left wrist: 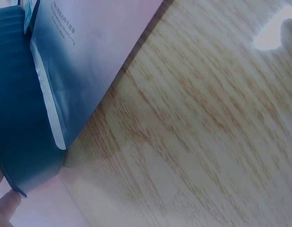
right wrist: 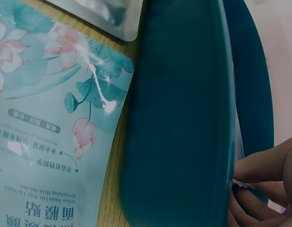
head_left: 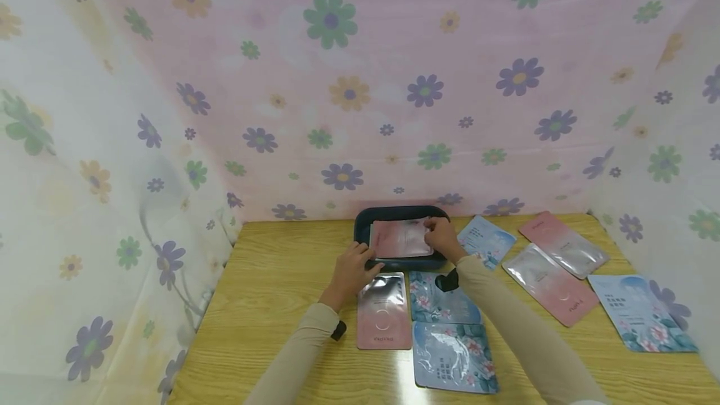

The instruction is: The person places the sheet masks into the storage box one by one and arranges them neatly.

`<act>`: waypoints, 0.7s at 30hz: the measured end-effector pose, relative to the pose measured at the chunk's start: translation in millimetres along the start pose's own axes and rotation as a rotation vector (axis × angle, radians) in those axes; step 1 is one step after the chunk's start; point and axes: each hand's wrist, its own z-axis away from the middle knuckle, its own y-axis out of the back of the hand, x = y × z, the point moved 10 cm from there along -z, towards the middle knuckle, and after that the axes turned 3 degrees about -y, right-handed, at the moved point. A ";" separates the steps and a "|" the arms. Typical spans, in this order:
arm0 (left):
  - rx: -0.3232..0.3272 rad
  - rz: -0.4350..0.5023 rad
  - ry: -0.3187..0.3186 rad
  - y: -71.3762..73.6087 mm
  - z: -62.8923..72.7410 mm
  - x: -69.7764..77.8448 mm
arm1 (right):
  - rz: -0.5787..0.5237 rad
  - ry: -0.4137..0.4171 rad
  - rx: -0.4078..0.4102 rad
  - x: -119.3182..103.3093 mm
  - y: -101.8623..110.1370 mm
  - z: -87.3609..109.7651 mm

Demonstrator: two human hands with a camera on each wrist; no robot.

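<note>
A dark teal plastic basin [head_left: 402,264] stands against the back curtain, with pink-and-silver face mask packets [head_left: 399,238] lying flat in it. My left hand [head_left: 353,269] grips the basin's front left corner; its fingertips show at the rim in the left wrist view. Inside the basin, my right hand [head_left: 443,237] pinches the right end of the pink packets. A crimped packet edge [right wrist: 243,184] shows between its fingers in the right wrist view. Just in front of the basin lie a pink packet [head_left: 384,317] and two blue floral mask packets [head_left: 450,355], one beyond the other.
To the right on the wooden table [head_left: 270,305] lie a blue packet [head_left: 486,239] by the basin, two overlapping pink packets [head_left: 554,286] and another blue packet [head_left: 641,314]. Flower-patterned curtains [head_left: 394,80] enclose the back and sides.
</note>
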 end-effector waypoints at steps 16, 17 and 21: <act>0.002 -0.018 -0.015 -2.2 1.2 -0.9 | 0.039 0.098 -0.088 -12.4 -0.4 13.3; 0.001 -0.018 -0.020 -1.9 1.3 -0.1 | 0.028 0.092 -0.097 -11.9 0.5 14.5; 0.005 -0.009 -0.021 -1.0 1.6 1.0 | -0.056 0.075 -0.133 -10.5 4.5 16.9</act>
